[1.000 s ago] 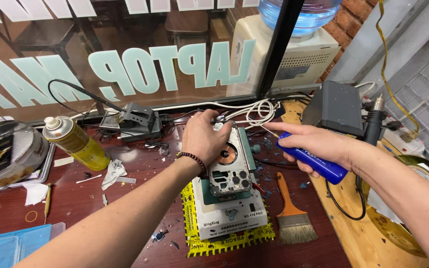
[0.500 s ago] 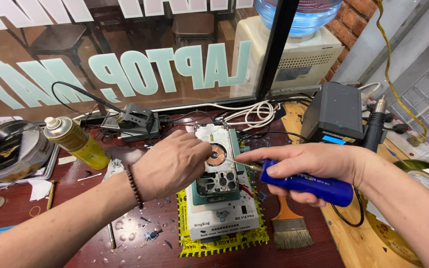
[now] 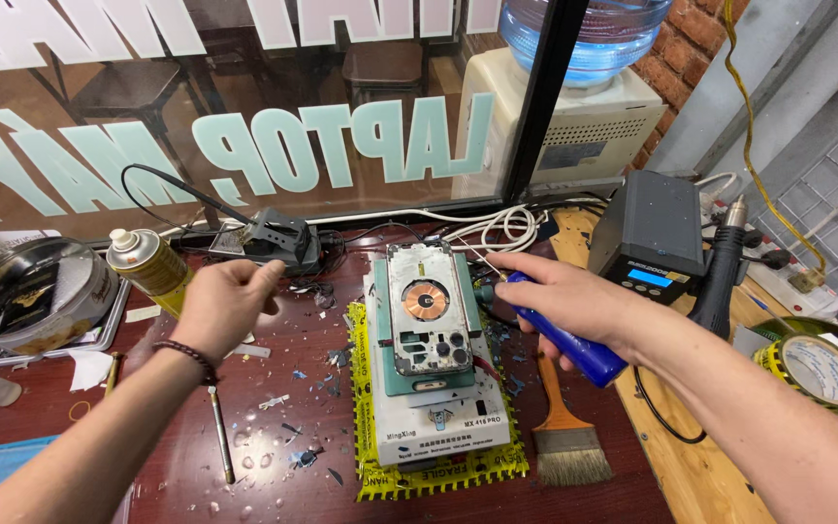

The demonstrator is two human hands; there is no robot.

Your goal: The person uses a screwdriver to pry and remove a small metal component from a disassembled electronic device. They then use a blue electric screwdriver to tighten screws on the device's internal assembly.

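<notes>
Right hand (image 3: 563, 296) gripping blue tool (image 3: 570, 342), left hand (image 3: 225, 303) loosely curled, seemingly empty, near spray can (image 3: 152, 267), brush (image 3: 563, 430)

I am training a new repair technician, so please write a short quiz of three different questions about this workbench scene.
1. True or false: the left hand rests on the opened phone.
2. What does the right hand hold? A) the paintbrush B) a blue-handled tool C) the tape roll
3. Which object lies on the bench just right of the white fixture?

Key:
1. False; it is lifted, near the yellow spray can.
2. B, the blue-handled tool.
3. The paintbrush.
</notes>
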